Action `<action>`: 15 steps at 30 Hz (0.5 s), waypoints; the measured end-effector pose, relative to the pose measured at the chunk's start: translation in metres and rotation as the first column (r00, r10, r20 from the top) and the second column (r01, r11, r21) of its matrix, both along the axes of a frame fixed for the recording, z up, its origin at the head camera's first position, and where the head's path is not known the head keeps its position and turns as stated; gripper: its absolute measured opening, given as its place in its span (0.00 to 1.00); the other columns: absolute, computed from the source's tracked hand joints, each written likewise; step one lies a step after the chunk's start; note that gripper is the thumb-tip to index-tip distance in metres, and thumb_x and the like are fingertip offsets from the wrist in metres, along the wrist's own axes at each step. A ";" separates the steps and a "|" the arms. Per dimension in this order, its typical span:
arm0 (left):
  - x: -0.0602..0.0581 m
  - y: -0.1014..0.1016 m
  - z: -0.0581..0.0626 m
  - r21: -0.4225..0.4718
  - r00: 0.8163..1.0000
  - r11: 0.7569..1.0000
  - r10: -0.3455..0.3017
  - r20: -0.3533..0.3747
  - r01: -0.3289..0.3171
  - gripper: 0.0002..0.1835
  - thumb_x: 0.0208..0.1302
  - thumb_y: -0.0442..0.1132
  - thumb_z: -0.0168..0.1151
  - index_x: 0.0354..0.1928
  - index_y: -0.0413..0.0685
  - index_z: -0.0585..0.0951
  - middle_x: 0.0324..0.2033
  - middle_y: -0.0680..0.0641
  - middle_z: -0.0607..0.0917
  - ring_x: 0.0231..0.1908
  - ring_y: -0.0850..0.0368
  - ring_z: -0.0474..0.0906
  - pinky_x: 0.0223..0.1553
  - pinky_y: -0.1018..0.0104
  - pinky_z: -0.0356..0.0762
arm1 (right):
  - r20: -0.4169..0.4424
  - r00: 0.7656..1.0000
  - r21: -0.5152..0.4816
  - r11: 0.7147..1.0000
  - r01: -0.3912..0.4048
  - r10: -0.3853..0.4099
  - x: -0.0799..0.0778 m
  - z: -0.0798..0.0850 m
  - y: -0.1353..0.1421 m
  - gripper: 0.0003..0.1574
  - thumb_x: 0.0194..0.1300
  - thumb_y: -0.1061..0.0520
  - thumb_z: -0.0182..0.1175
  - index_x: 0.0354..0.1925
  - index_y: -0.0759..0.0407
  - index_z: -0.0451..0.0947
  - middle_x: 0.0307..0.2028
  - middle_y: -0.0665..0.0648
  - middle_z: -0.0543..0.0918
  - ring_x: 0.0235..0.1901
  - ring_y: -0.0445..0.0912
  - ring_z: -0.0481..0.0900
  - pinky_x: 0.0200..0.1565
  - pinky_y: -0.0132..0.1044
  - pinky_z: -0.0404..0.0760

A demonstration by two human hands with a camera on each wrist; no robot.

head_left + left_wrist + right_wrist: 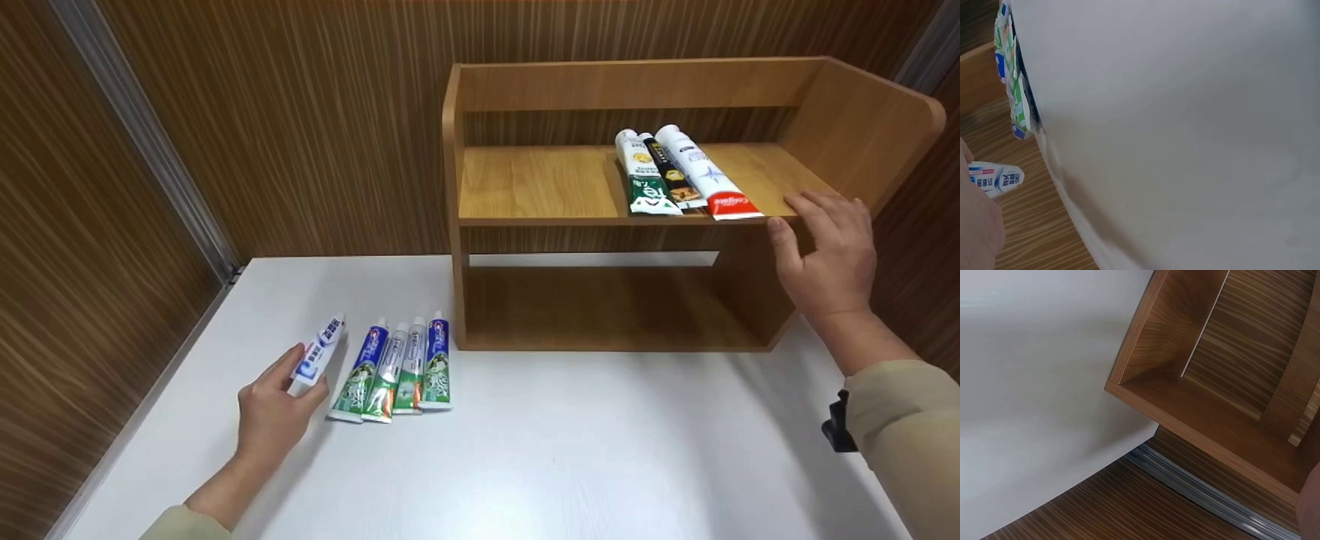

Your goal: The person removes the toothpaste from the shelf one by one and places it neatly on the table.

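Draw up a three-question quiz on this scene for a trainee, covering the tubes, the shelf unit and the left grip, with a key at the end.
1. What does the person's left grip hold?
2. True or false: the red-ended tube lies on the table.
3. In the head view, how many tubes lie on the table to the left of the shelf unit? (a) two (b) four (c) six

Key:
1. A white tube with blue lettering.
2. False: the red-ended tube lies on the upper shelf.
3. (b) four.
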State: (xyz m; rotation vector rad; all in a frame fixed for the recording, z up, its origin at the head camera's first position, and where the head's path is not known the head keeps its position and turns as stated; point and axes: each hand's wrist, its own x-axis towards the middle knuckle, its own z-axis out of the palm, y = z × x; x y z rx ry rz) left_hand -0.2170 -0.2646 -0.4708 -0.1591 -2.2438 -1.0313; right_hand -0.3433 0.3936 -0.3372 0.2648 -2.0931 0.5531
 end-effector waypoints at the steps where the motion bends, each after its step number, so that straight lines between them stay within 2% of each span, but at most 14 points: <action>1: 0.000 0.000 0.000 -0.001 1.000 1.000 0.001 0.006 -0.001 0.31 0.49 0.27 0.72 0.59 0.31 0.76 0.55 0.32 0.79 0.48 0.35 0.80 0.40 0.53 0.81 | 0.003 1.000 -0.001 1.000 0.001 -0.001 0.000 0.000 0.000 0.27 0.67 0.46 0.60 0.60 0.57 0.78 0.60 0.62 0.77 0.64 0.56 0.67 0.73 0.46 0.46; 10: 0.002 0.002 -0.001 0.007 0.995 1.000 -0.008 0.095 0.007 0.31 0.51 0.28 0.72 0.60 0.31 0.75 0.53 0.31 0.80 0.45 0.34 0.82 0.39 0.56 0.81 | 0.014 1.000 -0.008 1.000 0.002 -0.002 0.001 0.001 -0.002 0.27 0.66 0.46 0.60 0.60 0.56 0.78 0.60 0.61 0.77 0.64 0.56 0.68 0.73 0.45 0.46; 15: 0.000 0.000 -0.005 0.013 0.985 1.000 -0.021 0.172 0.019 0.31 0.54 0.31 0.71 0.61 0.30 0.73 0.52 0.29 0.79 0.46 0.33 0.81 0.40 0.58 0.81 | -0.014 1.000 -0.015 1.000 -0.016 0.015 0.002 0.001 -0.002 0.26 0.65 0.47 0.61 0.58 0.56 0.79 0.59 0.61 0.77 0.63 0.57 0.68 0.72 0.46 0.47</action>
